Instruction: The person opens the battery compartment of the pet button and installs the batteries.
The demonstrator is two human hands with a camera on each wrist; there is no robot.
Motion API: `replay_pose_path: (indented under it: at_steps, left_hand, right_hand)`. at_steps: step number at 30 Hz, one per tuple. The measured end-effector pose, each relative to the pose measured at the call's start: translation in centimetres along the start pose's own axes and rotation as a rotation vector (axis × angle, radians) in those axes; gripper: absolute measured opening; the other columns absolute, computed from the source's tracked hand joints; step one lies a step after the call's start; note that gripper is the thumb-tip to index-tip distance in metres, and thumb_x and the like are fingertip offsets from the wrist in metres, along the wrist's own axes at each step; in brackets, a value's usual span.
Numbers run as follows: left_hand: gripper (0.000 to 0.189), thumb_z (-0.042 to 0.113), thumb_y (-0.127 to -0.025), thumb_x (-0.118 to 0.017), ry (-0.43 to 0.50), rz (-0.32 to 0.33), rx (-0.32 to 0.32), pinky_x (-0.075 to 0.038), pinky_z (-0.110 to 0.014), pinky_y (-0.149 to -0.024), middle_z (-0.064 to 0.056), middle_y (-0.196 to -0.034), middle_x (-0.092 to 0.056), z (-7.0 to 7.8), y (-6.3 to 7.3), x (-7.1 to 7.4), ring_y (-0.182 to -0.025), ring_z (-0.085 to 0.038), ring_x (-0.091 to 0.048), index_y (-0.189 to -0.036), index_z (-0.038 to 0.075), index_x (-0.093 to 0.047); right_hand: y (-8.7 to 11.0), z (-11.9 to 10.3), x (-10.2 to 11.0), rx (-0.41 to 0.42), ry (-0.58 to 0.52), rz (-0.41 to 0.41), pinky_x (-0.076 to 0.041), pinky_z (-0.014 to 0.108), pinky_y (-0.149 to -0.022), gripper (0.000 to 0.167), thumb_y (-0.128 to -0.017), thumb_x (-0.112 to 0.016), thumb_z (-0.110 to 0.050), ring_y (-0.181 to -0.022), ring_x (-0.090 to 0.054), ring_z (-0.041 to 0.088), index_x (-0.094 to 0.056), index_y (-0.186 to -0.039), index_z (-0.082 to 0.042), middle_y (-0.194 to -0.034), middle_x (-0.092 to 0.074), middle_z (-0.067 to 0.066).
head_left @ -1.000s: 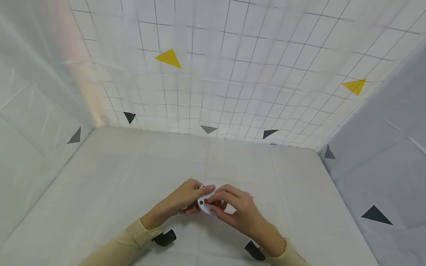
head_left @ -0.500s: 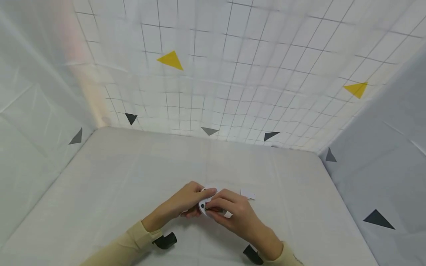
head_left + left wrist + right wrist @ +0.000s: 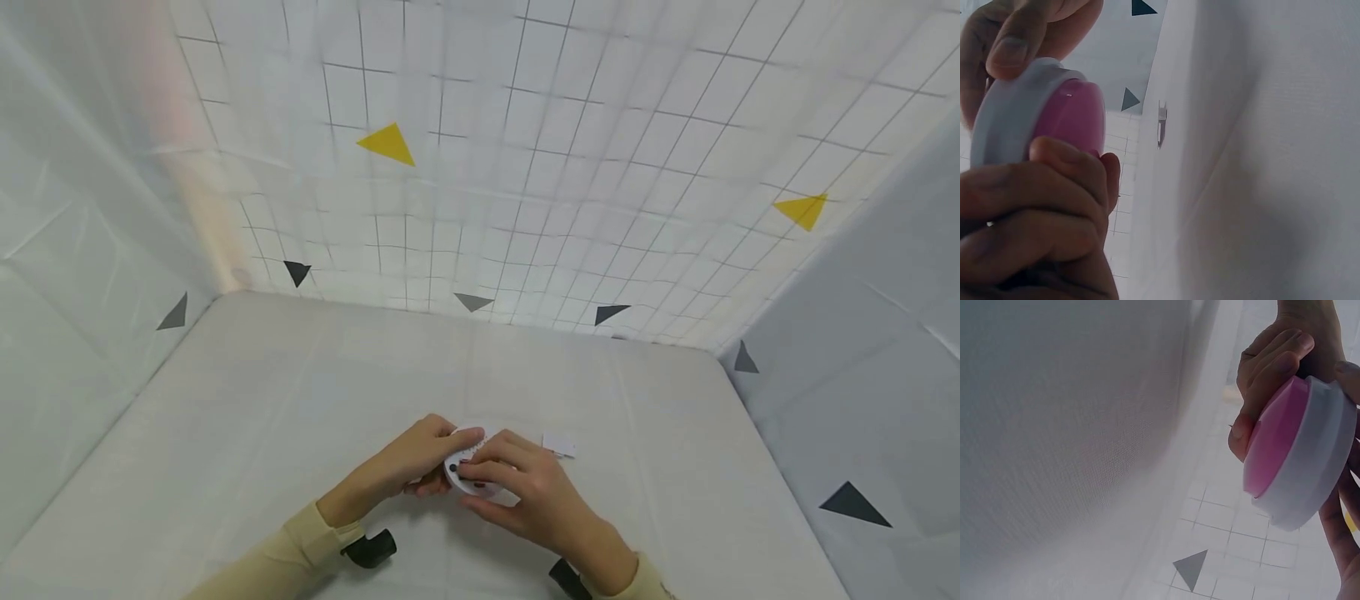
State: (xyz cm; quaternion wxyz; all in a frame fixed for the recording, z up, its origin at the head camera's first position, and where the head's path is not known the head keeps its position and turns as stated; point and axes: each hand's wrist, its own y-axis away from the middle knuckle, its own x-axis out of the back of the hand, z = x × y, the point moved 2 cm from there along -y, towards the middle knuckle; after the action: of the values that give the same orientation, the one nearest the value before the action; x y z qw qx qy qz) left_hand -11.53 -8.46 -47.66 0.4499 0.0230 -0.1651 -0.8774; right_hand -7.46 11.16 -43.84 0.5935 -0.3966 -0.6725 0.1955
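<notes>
Low in the middle of the head view, a round white-and-pink device (image 3: 461, 455) is held above the table. Small holes and a dark round spot mark its white back, and the wrist views show its pink domed side (image 3: 1075, 119). My left hand (image 3: 411, 452) grips its left edge, thumb on the white back and fingers curled underneath on the pink. Bent fingers of my right hand (image 3: 536, 487) press on the back over a dark opening, with the thumb apart near the lower rim. Whatever lies under those fingertips is mostly hidden.
A small white flat piece (image 3: 558, 444) lies on the white table (image 3: 360, 367) just beyond my right hand. Black curved parts (image 3: 371, 550) stick out at both wrists. White sheet walls with grid lines and coloured triangles (image 3: 388, 144) surround the table.
My right fingers pinched over the opening, where red showed a second ago; now they lie flatter there, the thumb farther apart. The white flat piece shows more clearly. The left hand keeps its grip.
</notes>
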Motion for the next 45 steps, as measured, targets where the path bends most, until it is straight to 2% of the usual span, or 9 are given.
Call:
replay_pose_path:
  at_steps: [7, 14, 19, 27, 34, 40, 45]
  left_hand:
    - [0.062, 0.061, -0.101, -0.06, 0.008, -0.019, 0.0, -0.025, -0.023, -0.033, 0.0, -0.047, -0.053, 0.0, 0.0, 0.0, -0.032, -0.007, -0.037, -0.081, 0.004, -0.071]
    - [0.059, 0.059, -0.102, -0.061, 0.044, -0.054, 0.001, -0.025, -0.023, -0.034, 0.002, -0.047, -0.052, 0.0, 0.0, 0.0, -0.032, -0.006, -0.035, -0.079, 0.006, -0.071]
    - [0.058, 0.058, -0.103, -0.06, 0.048, -0.066, -0.012, -0.024, -0.023, -0.034, 0.003, -0.047, -0.05, 0.1, 0.0, 0.0, -0.032, -0.006, -0.033, -0.078, 0.006, -0.072]
    - [0.057, 0.056, -0.103, -0.06, 0.042, -0.069, -0.012, -0.023, -0.023, -0.034, 0.004, -0.045, -0.047, 0.1, 0.0, -0.2, -0.033, -0.005, -0.031, -0.074, 0.009, -0.07]
    - [0.057, 0.056, -0.103, -0.06, 0.057, -0.064, -0.009, -0.022, -0.022, -0.033, 0.005, -0.045, -0.045, 0.3, 0.1, -0.2, -0.033, -0.004, -0.029, -0.076, 0.007, -0.069]
    - [0.056, 0.054, -0.104, -0.059, 0.057, -0.07, -0.023, -0.022, -0.023, -0.033, 0.005, -0.044, -0.044, 0.5, 0.1, -0.1, -0.032, -0.005, -0.028, -0.078, 0.006, -0.07]
    - [0.056, 0.055, -0.105, -0.058, 0.054, -0.066, -0.033, -0.023, -0.023, -0.033, 0.005, -0.045, -0.045, 0.5, 0.2, -0.1, -0.033, -0.005, -0.029, -0.079, 0.006, -0.071]
  right_hand:
    - [-0.1, -0.1, -0.1, 0.041, 0.038, 0.008, -0.054, 0.013, -0.079, 0.034, -0.083, -0.092, -0.017, -0.091, -0.066, 0.011, -0.078, -0.112, -0.008, -0.104, -0.072, 0.0]
    - [-0.1, -0.5, -0.3, 0.057, 0.086, -0.015, -0.053, 0.013, -0.081, 0.042, -0.076, -0.097, -0.015, -0.09, -0.065, 0.01, -0.077, -0.111, -0.007, -0.107, -0.071, 0.0]
    - [0.0, -0.7, -0.4, 0.054, 0.066, -0.001, -0.052, 0.01, -0.08, 0.038, -0.08, -0.094, -0.013, -0.088, -0.064, 0.01, -0.077, -0.113, -0.005, -0.106, -0.071, 0.002]
    - [-0.2, -1.0, -0.6, 0.126, 0.068, 0.044, -0.052, 0.011, -0.079, 0.027, -0.083, -0.091, -0.009, -0.085, -0.065, 0.012, -0.08, -0.106, -0.001, -0.101, -0.071, 0.005]
    - [-0.6, -1.1, -0.5, 0.136, 0.129, 0.09, -0.05, 0.012, -0.073, 0.021, -0.081, -0.093, -0.012, -0.079, -0.062, 0.012, -0.082, -0.098, -0.004, -0.093, -0.073, 0.002]
    - [-0.6, -1.2, -0.5, 0.146, 0.173, 0.123, -0.046, 0.013, -0.068, 0.019, -0.083, -0.092, -0.015, -0.074, -0.058, 0.01, -0.083, -0.097, -0.006, -0.089, -0.073, 0.0]
    - [-0.4, -1.1, -0.6, 0.097, 0.171, 0.109, -0.048, 0.012, -0.07, 0.023, -0.083, -0.092, -0.017, -0.077, -0.06, 0.01, -0.082, -0.101, -0.007, -0.092, -0.072, -0.001]
